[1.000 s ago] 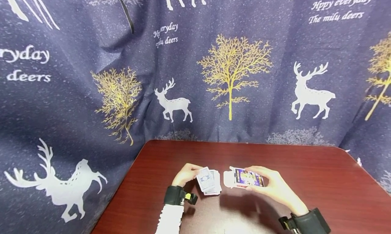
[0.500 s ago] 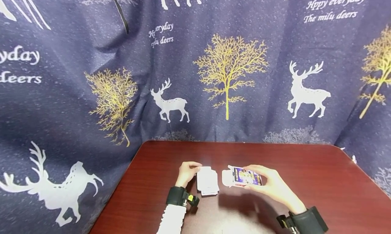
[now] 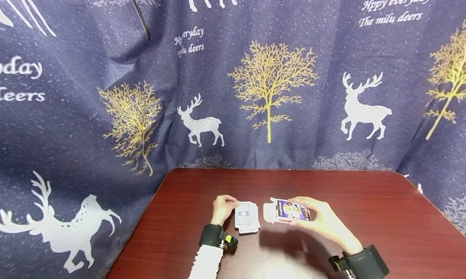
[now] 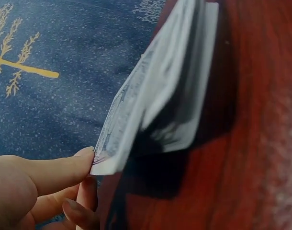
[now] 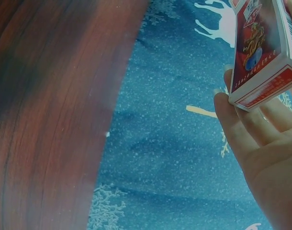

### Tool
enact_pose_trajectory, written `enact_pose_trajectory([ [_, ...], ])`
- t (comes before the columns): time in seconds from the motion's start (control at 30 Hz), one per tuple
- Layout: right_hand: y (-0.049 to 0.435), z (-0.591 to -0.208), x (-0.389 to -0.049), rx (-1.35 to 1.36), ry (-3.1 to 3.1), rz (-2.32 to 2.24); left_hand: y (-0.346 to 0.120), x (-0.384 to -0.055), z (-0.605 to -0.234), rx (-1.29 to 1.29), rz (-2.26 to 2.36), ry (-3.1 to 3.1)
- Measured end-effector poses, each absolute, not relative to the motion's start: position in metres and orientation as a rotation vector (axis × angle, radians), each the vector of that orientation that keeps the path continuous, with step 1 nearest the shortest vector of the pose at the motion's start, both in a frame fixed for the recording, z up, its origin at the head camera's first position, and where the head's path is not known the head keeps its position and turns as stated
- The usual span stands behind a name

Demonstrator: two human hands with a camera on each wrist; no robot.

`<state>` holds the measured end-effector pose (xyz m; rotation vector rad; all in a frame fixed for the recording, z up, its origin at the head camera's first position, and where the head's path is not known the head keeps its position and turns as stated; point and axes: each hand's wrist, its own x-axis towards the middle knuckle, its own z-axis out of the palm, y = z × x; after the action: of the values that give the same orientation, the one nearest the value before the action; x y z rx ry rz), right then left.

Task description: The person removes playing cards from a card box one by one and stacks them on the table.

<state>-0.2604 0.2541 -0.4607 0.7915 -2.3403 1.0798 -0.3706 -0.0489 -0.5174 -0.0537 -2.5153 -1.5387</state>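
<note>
My left hand (image 3: 222, 209) pinches the corner of a playing card stack (image 3: 246, 216), thumb on top and other fingers curled below. A pale blue patterned back shows on the uppermost card. In the left wrist view the cards (image 4: 155, 91) stand in uneven layers with gaps between them, and the thumb and fingers meet at their near corner. My right hand (image 3: 322, 218) grips a purple card box (image 3: 293, 210) along its two long sides. The box's white end flap (image 3: 270, 212) hangs open towards the cards. Seen from the right wrist, the box (image 5: 258, 48) also has a red printed face.
A glossy reddish-brown table (image 3: 382, 206) lies under both hands. Behind it hangs a dark blue curtain (image 3: 233, 80) printed with deer and trees. Both wrists carry black straps with small cameras.
The card that was tilted in my left hand now lies flatter over the stack, its patterned back facing up. My right hand and the box keep nearly the same pose.
</note>
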Motion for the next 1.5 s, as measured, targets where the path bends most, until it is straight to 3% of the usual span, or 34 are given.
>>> enact_pose_trajectory([
  [0.63, 0.251, -0.462, -0.259, 0.775, -2.344, 1.014, -0.049, -0.368, -0.519, -0.072, -1.417, -2.579],
  [1.13, 0.249, -0.461, -0.26, 0.824, -2.342, 1.042, -0.018, -0.32, -0.448, -0.743, -1.584, -2.643],
  [1.5, 0.244, -0.459, -0.256, 0.812, -2.385, 1.048, 0.005, -0.3, -0.446, -0.789, -1.63, -2.692],
])
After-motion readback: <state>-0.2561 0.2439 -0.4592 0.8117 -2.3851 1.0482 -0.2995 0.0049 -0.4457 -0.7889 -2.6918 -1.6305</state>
